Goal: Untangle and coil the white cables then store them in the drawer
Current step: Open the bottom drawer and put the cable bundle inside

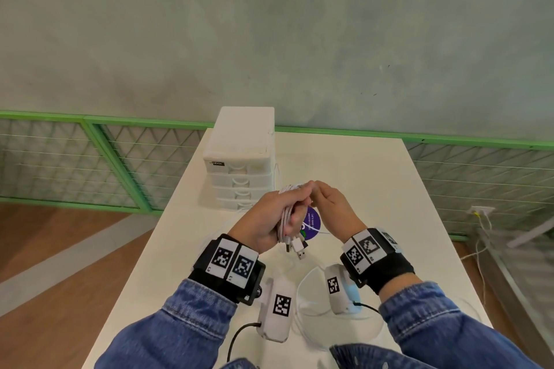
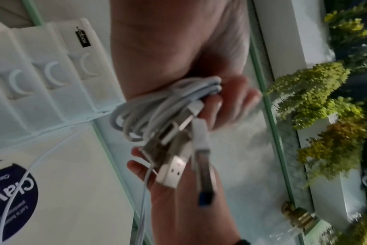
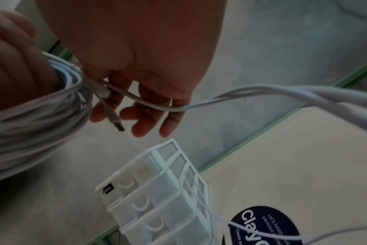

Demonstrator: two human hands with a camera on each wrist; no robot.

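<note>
My left hand (image 1: 269, 220) grips a coil of white cables (image 1: 285, 219) above the middle of the table; in the left wrist view the coil (image 2: 149, 112) lies across its curled fingers (image 2: 233, 102). Several USB plugs (image 1: 299, 249) hang from the bundle's lower end (image 2: 174, 170). My right hand (image 1: 329, 204) meets the coil's top and pinches a loose cable strand (image 3: 157, 106), which runs over its fingers (image 3: 149, 119) and off to the right. The white drawer unit (image 1: 239, 159) stands just behind the hands, all drawers closed.
A thin white cable (image 1: 302, 287) loops on the white table (image 1: 389, 189) below my wrists, and another trails past the drawer unit's right side (image 3: 199, 199). A round purple sticker (image 1: 312, 223) lies under the hands. A green mesh railing (image 1: 90, 159) borders the table's far side.
</note>
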